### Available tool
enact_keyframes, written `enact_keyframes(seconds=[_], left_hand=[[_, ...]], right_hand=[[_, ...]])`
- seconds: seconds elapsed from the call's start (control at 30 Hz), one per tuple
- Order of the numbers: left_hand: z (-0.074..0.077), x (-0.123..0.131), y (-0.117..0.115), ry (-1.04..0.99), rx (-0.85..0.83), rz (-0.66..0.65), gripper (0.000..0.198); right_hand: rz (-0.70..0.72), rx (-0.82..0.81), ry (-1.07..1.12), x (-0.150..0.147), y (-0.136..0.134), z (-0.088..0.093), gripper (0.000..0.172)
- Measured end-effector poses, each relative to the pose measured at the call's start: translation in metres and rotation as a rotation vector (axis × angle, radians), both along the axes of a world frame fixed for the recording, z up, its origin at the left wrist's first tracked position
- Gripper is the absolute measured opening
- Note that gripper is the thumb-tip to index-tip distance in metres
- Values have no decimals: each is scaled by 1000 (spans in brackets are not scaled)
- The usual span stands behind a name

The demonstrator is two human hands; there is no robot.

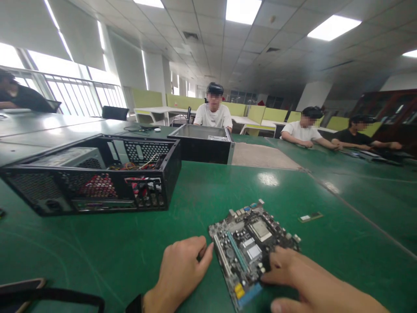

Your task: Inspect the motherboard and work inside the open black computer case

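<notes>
A motherboard lies on the green table in front of me, with a bare square processor, a long teal slot and yellow and blue connectors at its near end. My left hand is curled at the board's left edge, thumb and forefinger tips against it. Over the near right part of the board is my right hand, fingers bent and apart, fingertips touching the components there. Its fingers hide part of the board's right side. Beyond the board, to the right, a green memory stick lies flat.
An open black computer case with a power supply stands at left. Another case sits across the table before a seated person. Further right are a beige mat and two seated people. A dark strap crosses the lower left.
</notes>
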State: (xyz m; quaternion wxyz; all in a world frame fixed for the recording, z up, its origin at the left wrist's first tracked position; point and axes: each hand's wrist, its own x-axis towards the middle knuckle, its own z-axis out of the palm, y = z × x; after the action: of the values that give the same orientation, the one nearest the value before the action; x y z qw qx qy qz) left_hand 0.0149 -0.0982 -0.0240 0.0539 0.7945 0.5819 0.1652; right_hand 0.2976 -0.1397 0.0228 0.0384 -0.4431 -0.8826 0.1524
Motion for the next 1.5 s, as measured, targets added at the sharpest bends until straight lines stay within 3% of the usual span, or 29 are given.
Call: enact_keyframes(seconds=[0.13,0.23,0.33,0.47,0.6,0.73,0.83,0.93,1.03,1.1,1.17,1.27,1.33,1.4,1.5], left_hand=[[0,0,0,2,12,-7,35],[-1,0,1,-3,19,-20,35],[-2,0,1,-4,23,-21,37],[-3,1,1,-8,29,-23,37],[-4,1,2,-13,47,-41,36],[-6,-1,2,-10,68,-39,37],[-7,-1,3,-11,81,-29,36],[-7,-1,4,-18,76,-24,36],[-8,-2,5,-27,66,-26,35],[-9,-3,5,-32,60,-20,35],[-10,-4,6,-37,52,-19,36],[-10,-3,7,-41,54,-27,36],[-10,-3,7,-43,57,-31,36],[-10,-2,7,-47,59,-34,36],[-10,-3,6,-49,65,-35,36]], right_hand=[[153,159,-124,-54,41,-6,54],[234,301,-155,-69,89,-10,57],[154,348,-205,-57,130,-12,54],[-48,358,-308,-6,157,-14,60],[-217,275,-326,55,148,-13,68],[-173,181,-242,82,85,-11,61],[-71,165,-148,63,27,-12,48],[99,176,-95,17,5,-11,44],[270,164,-81,-38,39,-6,48],[310,211,-94,-64,85,-3,52],[271,284,-151,-72,136,-1,54],[71,350,-282,-40,189,-2,60],[-53,335,-343,6,190,-5,63],[-116,294,-352,55,160,-9,60],[-121,251,-290,97,78,-21,41]])
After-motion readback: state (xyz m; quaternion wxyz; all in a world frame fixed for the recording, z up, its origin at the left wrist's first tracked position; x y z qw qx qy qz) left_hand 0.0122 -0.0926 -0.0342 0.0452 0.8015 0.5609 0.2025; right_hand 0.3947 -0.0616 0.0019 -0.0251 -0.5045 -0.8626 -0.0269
